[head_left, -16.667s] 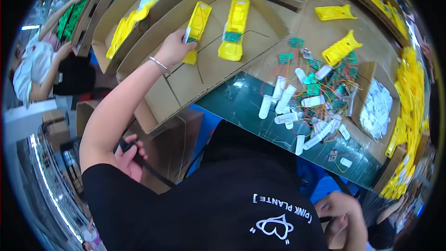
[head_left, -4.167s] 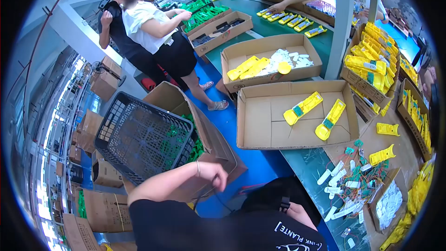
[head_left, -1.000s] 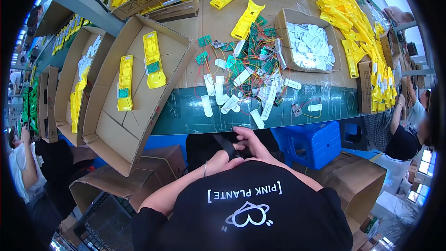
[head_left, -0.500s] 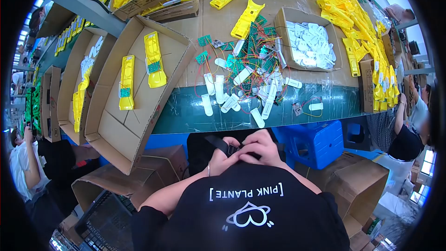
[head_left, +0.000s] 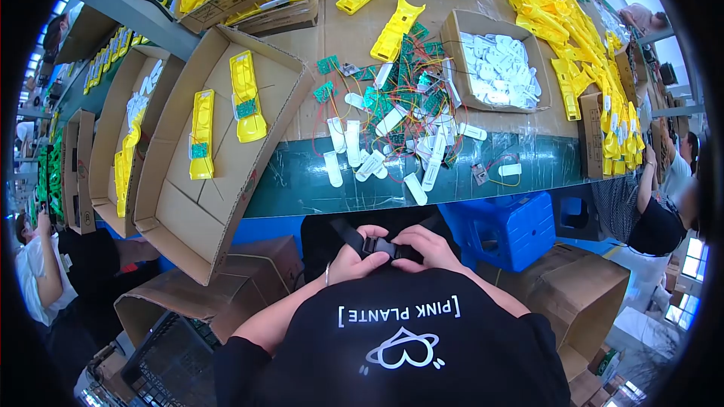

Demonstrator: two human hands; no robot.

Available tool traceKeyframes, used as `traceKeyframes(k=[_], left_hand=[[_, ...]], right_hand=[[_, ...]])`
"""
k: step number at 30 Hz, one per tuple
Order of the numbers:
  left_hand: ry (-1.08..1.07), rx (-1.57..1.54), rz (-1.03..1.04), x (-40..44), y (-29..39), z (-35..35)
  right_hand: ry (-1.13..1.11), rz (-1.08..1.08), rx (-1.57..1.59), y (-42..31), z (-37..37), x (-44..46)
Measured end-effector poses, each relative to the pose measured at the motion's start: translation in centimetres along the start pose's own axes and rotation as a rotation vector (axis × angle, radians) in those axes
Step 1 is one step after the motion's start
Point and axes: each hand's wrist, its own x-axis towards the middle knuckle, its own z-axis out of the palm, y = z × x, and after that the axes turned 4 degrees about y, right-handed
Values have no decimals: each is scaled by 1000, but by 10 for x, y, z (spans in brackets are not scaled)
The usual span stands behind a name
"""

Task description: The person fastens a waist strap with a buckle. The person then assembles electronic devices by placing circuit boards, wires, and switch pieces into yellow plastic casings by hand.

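Observation:
At the front of my body, just below the table edge, my left hand (head_left: 351, 259) is closed around one side of a black plastic strap buckle (head_left: 381, 247). My right hand (head_left: 428, 249) grips the buckle's other side, with fingers curled over it. A black strap (head_left: 346, 232) runs from the buckle up past my left fingers. Parts of the buckle are covered by fingertips and thumbs. Beyond the hands, on the table, lie white plastic pieces (head_left: 415, 189) and a tangled heap of green circuit boards (head_left: 411, 98) with red wires.
A cardboard tray (head_left: 177, 203) at the left holds yellow casings (head_left: 202, 117). White parts fill a cardboard box (head_left: 501, 109) at the back. Yellow casings (head_left: 554, 15) pile up at the right. A blue stool (head_left: 513, 234) stands right of my hands. Other people (head_left: 656, 218) work at both sides.
My fingers have spread slightly, and more of the buckle shows between my hands. The view has shifted a little; the table items lie as before.

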Motion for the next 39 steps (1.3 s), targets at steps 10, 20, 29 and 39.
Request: traceKeyframes(k=[10, 20, 29, 39], left_hand=[[84, -303, 18, -10, -3, -2], [147, -33, 105, -9, -7, -2], [-29, -60, 52, -3, 9, -6], [-177, 238, 121, 10, 1, -2]], right_hand=[[-19, 216, 95, -10, -12, 0], [-34, 200, 110, -12, -16, 3], [-60, 137, 114, -13, -18, 4], [-69, 41, 162, -4, -11, 3]])
